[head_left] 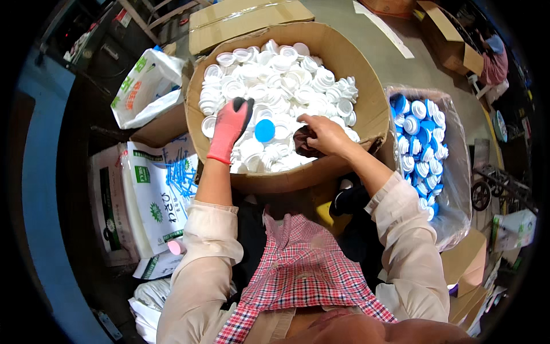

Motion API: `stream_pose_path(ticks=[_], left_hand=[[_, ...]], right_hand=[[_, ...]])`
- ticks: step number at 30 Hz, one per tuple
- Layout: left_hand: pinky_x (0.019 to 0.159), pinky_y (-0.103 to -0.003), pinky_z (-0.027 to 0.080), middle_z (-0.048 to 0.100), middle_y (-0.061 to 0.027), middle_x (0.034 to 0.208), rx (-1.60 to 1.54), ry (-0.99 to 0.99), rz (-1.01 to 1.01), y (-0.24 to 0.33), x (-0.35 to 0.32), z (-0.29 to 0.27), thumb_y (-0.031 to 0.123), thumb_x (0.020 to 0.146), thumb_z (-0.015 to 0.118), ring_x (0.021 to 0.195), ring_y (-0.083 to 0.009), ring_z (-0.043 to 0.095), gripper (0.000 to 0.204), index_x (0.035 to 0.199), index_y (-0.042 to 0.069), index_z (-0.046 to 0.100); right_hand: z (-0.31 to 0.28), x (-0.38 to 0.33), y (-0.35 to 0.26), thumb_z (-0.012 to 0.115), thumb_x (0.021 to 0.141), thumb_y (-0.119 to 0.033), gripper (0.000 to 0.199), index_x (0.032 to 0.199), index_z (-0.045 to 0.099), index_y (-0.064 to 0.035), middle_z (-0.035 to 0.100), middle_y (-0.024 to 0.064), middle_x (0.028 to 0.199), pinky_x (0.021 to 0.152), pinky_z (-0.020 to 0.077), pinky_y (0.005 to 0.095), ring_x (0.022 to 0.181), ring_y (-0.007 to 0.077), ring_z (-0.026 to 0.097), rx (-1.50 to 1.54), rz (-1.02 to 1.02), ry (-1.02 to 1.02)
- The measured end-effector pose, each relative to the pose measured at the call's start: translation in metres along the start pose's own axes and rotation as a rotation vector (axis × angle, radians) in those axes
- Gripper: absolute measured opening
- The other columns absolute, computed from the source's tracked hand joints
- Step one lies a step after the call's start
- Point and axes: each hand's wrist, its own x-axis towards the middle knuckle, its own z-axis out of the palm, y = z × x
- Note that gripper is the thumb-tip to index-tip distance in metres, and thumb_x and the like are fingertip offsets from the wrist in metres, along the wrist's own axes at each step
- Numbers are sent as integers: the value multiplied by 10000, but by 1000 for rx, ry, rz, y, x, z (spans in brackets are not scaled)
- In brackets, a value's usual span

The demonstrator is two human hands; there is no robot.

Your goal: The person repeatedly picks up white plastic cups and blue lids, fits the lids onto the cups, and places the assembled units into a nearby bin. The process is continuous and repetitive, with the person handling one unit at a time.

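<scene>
Head view. The left hand (230,127), in a pink glove with dark fingertips, reaches up from the lower middle of the frame into the large cardboard box (366,86) that fills the upper centre. Its forearm is bare below a rolled pale sleeve, the wrist nearly straight, and the gloved fingers lie stretched out and together on the heap of white caps (281,74), flat rather than curled around anything. Just right of the glove, close beside it, a single blue cap (264,131) lies among the white ones, near the front of the box.

The right hand (323,133), bare, comes in from the right with the elbow bent and the wrist turned inward. Its fingers are curled shut on a dark object (302,143), held low over the caps at the front of the box.

What that dark object is cannot be made out; the hand covers most of it. The glove hides whatever lies under its palm. At the right of the frame a clear plastic bag (458,172) holds blue and white caps (418,137), its lower part cut off by the right sleeve. A checked apron (303,275) covers the lap below.
</scene>
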Motion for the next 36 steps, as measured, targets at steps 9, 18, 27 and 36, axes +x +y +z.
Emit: stream_pose_path(ticks=[9,18,27,36], left_hand=[[911,-432,452,614,-182,1127,314,-84,-9,-22,-9,-12,365,864,595,1068,-348,579,421,1125,34,598],[865,-294,467,575,-62,1184,-659,180,-59,-39,-1,-7,343,920,608,1056,-166,536,521,1334,59,470],[917,-297,450,579,-76,1139,-823,-153,152,19,-31,-6,432,992,440,1039,-169,578,520,1330,37,470],[910,-385,509,602,-195,1174,-1568,-672,-241,3,-19,33,527,1003,279,1058,-283,607,669,1265,-53,489]], right_hand=[[126,111,33,654,770,-79,358,1126,651,-41,666,100,856,646,507,286,726,176,626,801,616,-406],[27,84,-80,648,685,-83,342,1022,681,-33,560,86,966,743,486,296,846,195,586,295,-206,-47],[-26,23,-107,621,777,-41,320,1095,582,-27,631,101,1010,843,488,318,935,175,609,663,-84,444],[-20,-2,-85,729,682,-51,303,956,630,-135,564,41,941,653,506,363,871,257,569,-208,-361,419]])
